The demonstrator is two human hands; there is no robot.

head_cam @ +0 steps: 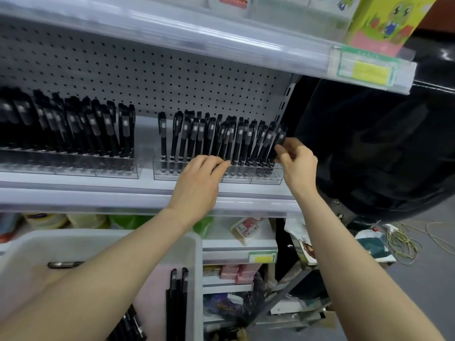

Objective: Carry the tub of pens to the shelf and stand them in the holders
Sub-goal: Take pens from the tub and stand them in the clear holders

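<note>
My right hand (296, 159) pinches a pen (281, 136) at the right end of the holder (267, 178); left hand (203, 174) touches pens (238, 140) mid-row, grip unclear; tub (197, 267) below.

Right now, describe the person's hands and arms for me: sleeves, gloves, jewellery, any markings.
The left hand and right hand are ungloved, and no ring shows. The left forearm and right forearm are uncovered to the frame's edge, no sleeve in view. No watch, bracelet or marking shows at either wrist.
</note>
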